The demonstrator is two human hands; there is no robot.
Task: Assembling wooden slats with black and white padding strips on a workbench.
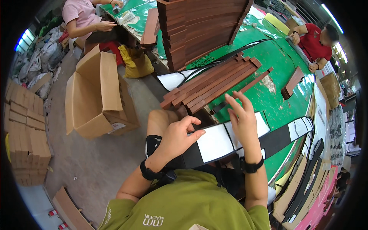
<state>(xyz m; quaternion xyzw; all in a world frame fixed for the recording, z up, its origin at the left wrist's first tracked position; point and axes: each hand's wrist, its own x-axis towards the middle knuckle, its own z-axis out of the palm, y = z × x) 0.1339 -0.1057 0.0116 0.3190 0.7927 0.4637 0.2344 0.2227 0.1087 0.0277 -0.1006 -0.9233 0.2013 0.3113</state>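
Note:
My left hand [179, 138] hovers by the left end of a long black strip with white panels [215, 143], its thumb and index finger apart and nothing between them. My right hand [242, 117] is raised over the strip's right part, its fingers spread and bent, with nothing visible in them. The strip lies across my lap and the table's near edge. Just beyond my hands is a pile of reddish-brown wooden slats [220, 82], with one slat [257, 79] lying loose on its right. A small black piece [219, 107] lies near my right fingertips.
A tall stack of brown slats [207, 28] stands on the green table [285, 61]. More black-and-white strips [301, 128] lie to the right. An opened cardboard box [97, 96] and a yellow sack [135, 61] stand on the floor at left. Two people [82, 17] work across the table.

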